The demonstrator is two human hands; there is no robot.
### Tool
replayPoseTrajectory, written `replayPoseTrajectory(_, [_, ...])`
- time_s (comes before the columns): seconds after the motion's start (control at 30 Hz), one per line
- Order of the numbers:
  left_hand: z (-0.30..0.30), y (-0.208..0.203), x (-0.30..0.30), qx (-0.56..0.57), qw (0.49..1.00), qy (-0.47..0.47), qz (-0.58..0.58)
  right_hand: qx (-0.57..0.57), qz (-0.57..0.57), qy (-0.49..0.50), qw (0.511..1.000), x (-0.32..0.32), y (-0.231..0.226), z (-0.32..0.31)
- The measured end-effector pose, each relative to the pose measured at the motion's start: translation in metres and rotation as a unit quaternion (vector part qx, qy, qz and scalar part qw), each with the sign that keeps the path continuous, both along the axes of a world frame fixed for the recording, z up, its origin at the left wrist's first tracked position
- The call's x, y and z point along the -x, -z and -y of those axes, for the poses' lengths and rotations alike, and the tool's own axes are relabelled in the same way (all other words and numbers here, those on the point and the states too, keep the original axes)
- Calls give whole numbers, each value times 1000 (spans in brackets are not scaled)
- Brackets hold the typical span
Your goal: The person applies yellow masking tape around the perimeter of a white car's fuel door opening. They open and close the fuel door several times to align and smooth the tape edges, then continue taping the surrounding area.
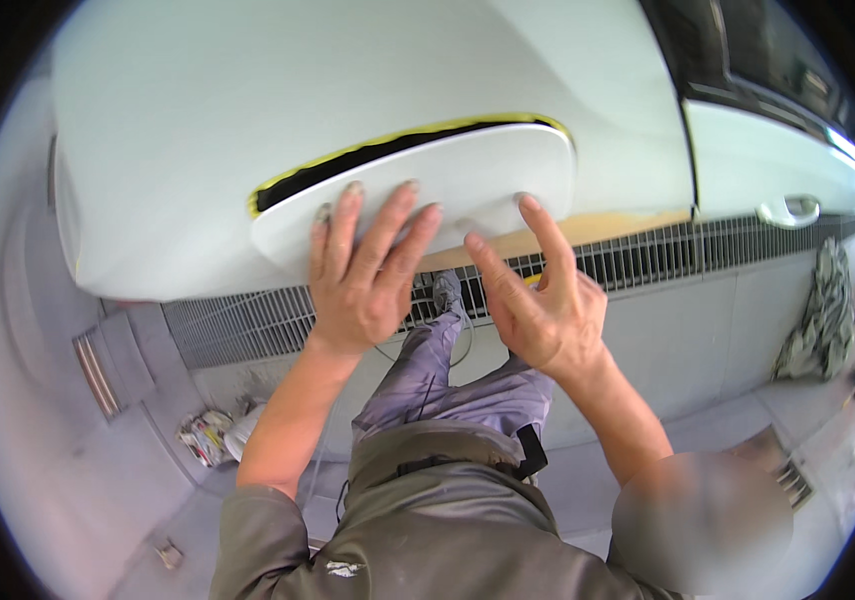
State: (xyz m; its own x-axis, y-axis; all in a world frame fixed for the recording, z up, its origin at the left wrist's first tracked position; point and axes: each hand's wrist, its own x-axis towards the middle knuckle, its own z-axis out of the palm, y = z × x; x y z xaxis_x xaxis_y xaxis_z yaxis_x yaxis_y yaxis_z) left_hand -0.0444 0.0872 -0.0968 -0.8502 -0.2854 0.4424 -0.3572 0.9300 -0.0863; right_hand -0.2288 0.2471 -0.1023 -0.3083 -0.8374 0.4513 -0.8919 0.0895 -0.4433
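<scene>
My left hand [363, 285] lies with its fingers stretched out and apart on a smooth white rounded cover [508, 165]. This cover sits in an arched opening, apparently a wheel arch, in the pale car body panel [328, 80]. Yellow masking tape [403, 133] lines the arch edge, and a dark gap shows between it and the cover. At the cover's lower right, my right hand [548, 305] has its index finger and thumb stretched out and apart. The index fingertip is at the cover's surface; its other fingers are bent and partly hidden. Neither hand holds anything.
A car door with a pale handle [788, 212] is at the right. Brownish masking paper [628, 226] runs under the body. Below lies a metal floor grating [638, 262], with my shoe [448, 292] on it. Crumpled grey-green cloth [818, 310] hangs at the right.
</scene>
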Motion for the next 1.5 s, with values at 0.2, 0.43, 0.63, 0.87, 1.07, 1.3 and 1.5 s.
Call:
replayPoseTrajectory(0.2, [-6,15,-11,-19,994,-96,-52,-42,-68,-26,996,-41,14,20])
replayPoseTrajectory(0.43, [10,26,-2,17,988,-65,-139,-95,-60,-14,994,-55,8,29])
replayPoseTrajectory(0.63, [11,28,30,17,969,-51,-239,-141,-89,0,986,-56,0,33])
replayPoseTrajectory(0.87, [22,38,35,1,952,12,-307,-180,-60,-4,982,-55,-4,37])
replayPoseTrajectory(1.07, [10,20,29,-45,963,-26,-263,-174,-58,2,983,-60,-24,35])
replayPoseTrajectory(1.3, [-55,34,15,-118,950,-6,-289,-163,-88,-13,983,-49,-32,22])
replayPoseTrajectory(1.5, [-87,71,-35,-202,947,-36,-247,-201,-39,-30,978,-56,-29,-23])
